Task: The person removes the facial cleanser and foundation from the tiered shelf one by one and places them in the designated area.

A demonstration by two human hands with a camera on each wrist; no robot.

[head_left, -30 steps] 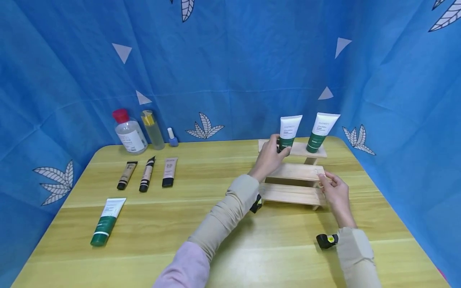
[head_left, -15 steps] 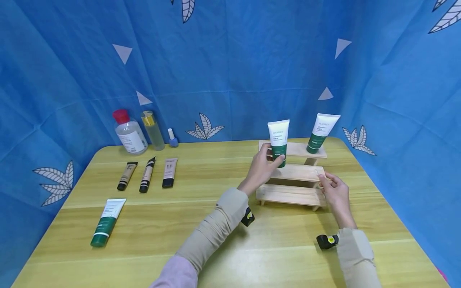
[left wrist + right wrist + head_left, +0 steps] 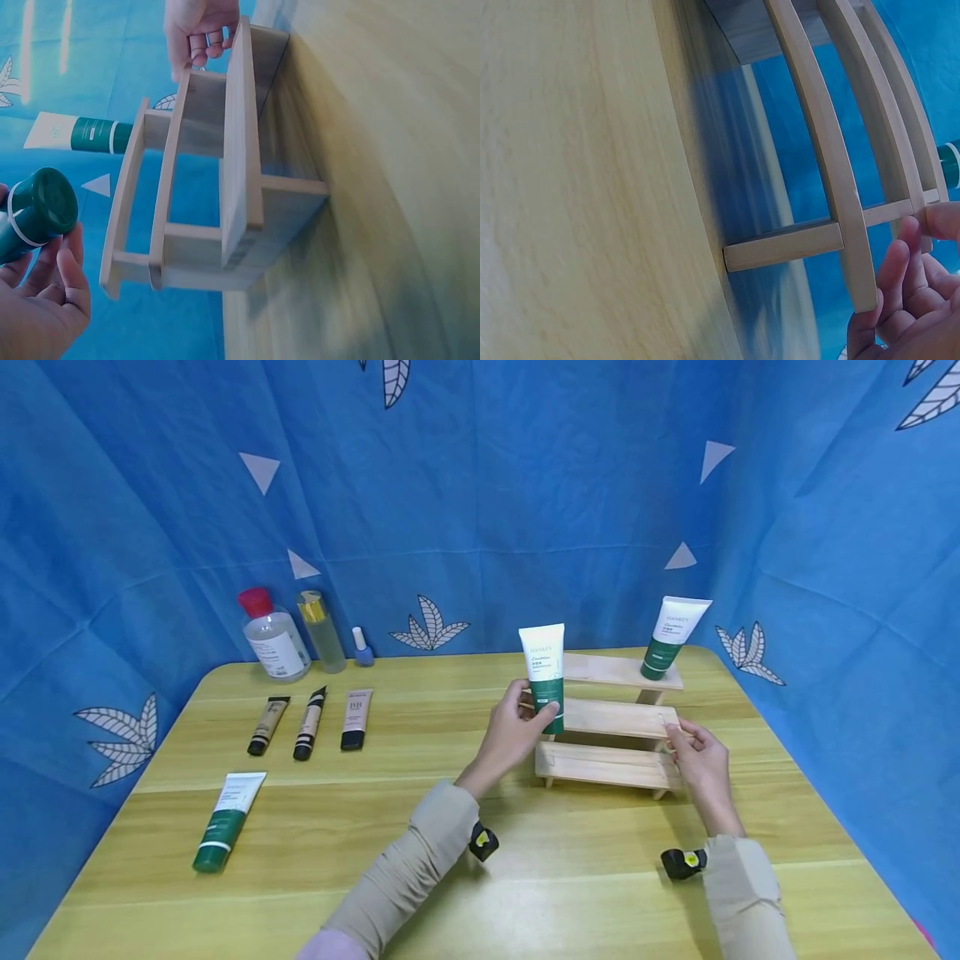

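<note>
My left hand grips a white and green tube upright, cap down, in the air just left of the wooden three-step rack. In the left wrist view the tube's green cap sits between my curled fingers, with the rack to the right of it. My right hand holds the rack's right end at the middle step; its fingers curl by a slat there. A second white and green tube stands on the top step at the right.
On the left of the table lie a green and white tube and three small tubes in a row. A red-capped bottle, a clear bottle and a small blue bottle stand at the back left. Blue cloth hangs all round.
My left hand has lifted the left tube off the rack's top step and carried it leftward and toward me. The right hand has stayed on the rack.
</note>
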